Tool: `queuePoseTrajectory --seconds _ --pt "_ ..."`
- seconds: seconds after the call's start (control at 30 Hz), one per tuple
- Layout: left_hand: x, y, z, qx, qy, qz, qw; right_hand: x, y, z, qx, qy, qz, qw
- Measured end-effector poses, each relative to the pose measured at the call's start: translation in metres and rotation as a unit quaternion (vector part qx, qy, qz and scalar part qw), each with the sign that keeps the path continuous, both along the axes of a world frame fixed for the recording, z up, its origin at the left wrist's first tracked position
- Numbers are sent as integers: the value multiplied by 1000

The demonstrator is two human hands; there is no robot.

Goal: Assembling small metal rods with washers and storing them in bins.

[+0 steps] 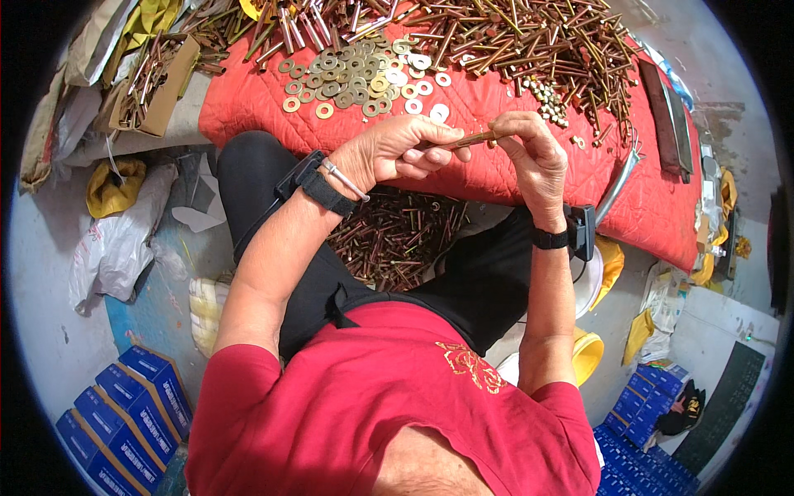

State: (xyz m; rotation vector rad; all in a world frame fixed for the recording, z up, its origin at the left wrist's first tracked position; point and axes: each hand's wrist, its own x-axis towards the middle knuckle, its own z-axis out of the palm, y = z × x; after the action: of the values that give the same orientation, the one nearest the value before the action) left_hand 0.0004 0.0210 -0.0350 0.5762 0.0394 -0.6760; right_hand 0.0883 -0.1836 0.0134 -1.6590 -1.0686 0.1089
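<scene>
Above the near edge of the red quilted cloth (488, 99), a slim brass-coloured expansion bolt (471, 140) lies across between my two hands. My left hand (413, 147) is closed round its left end, thumb on top. The fingertips of my right hand (533, 157) pinch its right end; whatever small part they may cover is hidden. Just beyond my left hand spread flat metal washers (351, 76). Small hex nuts (546, 101) sit in a heap past my right hand, beside a large pile of long bolts (529, 41).
Metal tubes (306, 29) lie at the far edge, left of the bolts. A cardboard box (169, 91) of rods stands at far left. More bolts (401, 244) fill a low heap between my knees. Blue boxes (124, 422) are stacked at lower left, and a yellow container (587, 355) stands right.
</scene>
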Motion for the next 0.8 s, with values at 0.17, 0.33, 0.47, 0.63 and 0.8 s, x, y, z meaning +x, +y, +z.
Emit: queuePoseTrajectory --seconds 0.17,0.33,0.47,0.63,0.8 --pt "-5 -11 12 192 -77 102 973 -2 -5 0 -102 49 -46 993" --pt "-4 -16 2 362 -233 189 882 -4 -5 3 -204 10 -49 978" --pt "-2 0 -2 110 -44 31 992 -9 2 4 -120 62 -17 991" --pt "-3 -19 9 359 -129 150 912 -1 -2 -6 -155 -14 -54 986" --pt "-7 -28 0 538 -324 275 728 0 -10 -9 -159 81 -64 982"
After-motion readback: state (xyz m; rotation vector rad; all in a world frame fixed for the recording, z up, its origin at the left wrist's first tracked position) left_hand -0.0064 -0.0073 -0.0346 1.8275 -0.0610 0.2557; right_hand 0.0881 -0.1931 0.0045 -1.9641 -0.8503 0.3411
